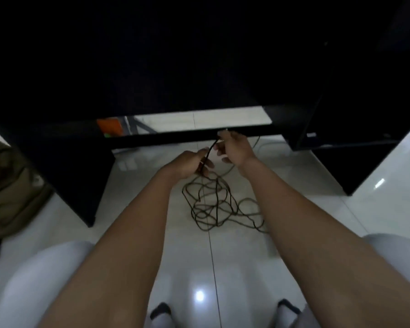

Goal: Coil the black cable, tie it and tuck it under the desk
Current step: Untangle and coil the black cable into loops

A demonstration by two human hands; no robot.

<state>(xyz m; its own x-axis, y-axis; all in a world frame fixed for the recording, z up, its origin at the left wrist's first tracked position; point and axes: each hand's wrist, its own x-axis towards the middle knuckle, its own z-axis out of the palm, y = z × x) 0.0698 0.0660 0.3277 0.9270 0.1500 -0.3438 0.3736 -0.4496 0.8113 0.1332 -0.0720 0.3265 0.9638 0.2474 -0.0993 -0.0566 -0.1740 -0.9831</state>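
Note:
The black cable point(213, 204) lies in a loose tangle of loops on the white tiled floor in front of the black desk point(152, 67). My left hand point(187, 163) is closed around a strand that rises out of the tangle. My right hand point(234, 147) pinches the upper end of that same strand just under the desk's low crossbar point(175, 138). The stretch of cable between both hands runs taut and slanted. A paler length of cable trails off to the right behind my right hand.
A black desk leg panel point(81, 181) stands on the left and another point(355, 166) on the right. An olive backpack point(7, 185) leans at the far left. My knees in light trousers fill the lower corners. Something orange point(109, 126) shows behind the crossbar.

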